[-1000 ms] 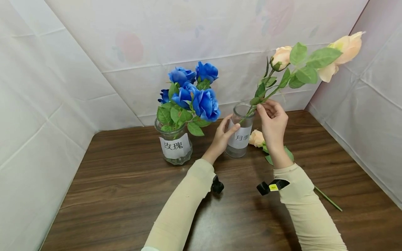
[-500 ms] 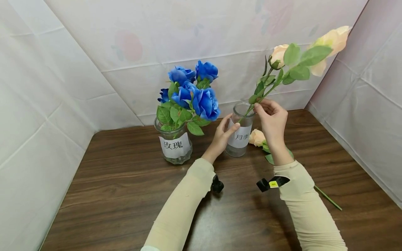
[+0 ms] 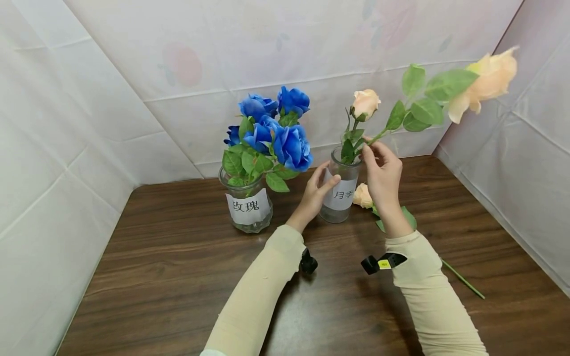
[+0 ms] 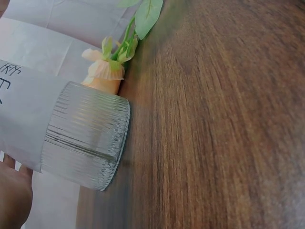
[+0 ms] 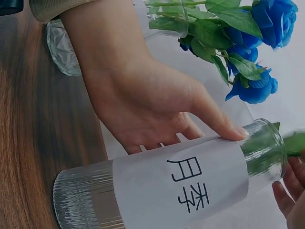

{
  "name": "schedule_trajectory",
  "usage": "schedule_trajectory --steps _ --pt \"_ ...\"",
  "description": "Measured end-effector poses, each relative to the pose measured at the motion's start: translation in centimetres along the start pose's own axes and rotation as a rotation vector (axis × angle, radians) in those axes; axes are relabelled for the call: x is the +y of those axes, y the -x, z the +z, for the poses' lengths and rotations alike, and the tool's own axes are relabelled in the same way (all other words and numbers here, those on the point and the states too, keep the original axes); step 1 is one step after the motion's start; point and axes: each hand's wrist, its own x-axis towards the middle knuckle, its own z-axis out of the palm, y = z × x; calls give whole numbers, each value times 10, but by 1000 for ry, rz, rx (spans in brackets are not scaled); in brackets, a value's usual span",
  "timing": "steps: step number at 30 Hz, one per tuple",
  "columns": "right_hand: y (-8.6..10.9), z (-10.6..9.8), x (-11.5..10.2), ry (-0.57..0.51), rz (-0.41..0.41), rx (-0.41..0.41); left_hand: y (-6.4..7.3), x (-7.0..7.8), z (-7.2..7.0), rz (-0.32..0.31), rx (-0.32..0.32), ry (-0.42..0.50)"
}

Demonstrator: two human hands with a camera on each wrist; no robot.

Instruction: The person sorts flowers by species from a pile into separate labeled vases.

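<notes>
My left hand (image 3: pixel 311 198) grips the side of a clear ribbed glass vase (image 5: pixel 86 195) with a white paper label (image 3: pixel 342 194), keeping it upright on the table. Inside the vase stands a peach rosebud (image 3: pixel 366 105), its green leaves at the mouth and a stem reaching down to the base. At the right of the rim, my right hand (image 3: pixel 384 170) pinches the stem of a fuller peach rose (image 3: pixel 489 81), which leans far out to the right. The lower end of that stem is hidden behind the fingers and leaves.
A wider glass jar (image 3: pixel 262 217) of blue roses (image 3: pixel 291 146), also labelled, stands to the left of the vase. Another peach rose (image 3: pixel 362 196) lies on the wooden table (image 3: pixel 169 267) behind my right forearm. White cloth walls (image 3: pixel 209 64) enclose the back and sides.
The peach rosebud has come away from the held rose and now stands upright in the vase, further left. The fuller rose dipped to the right with my right hand. My left hand stayed put.
</notes>
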Motion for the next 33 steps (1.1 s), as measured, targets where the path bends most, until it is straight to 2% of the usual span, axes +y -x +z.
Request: schedule_trajectory --steps 5,11,16,22,29,33 --pt "3 1 0 19 -30 -14 -1 -1 0 4 1 2" --pt "5 4 6 20 13 45 -1 0 0 6 4 -4" --pt "5 8 11 -18 97 92 0 1 0 6 -2 3" --pt "6 5 17 -61 218 107 1 -1 0 6 1 2" --pt "2 1 21 -200 410 161 -1 -3 0 19 2 3" --pt "4 -1 19 -214 419 147 -1 -3 0 22 3 7"
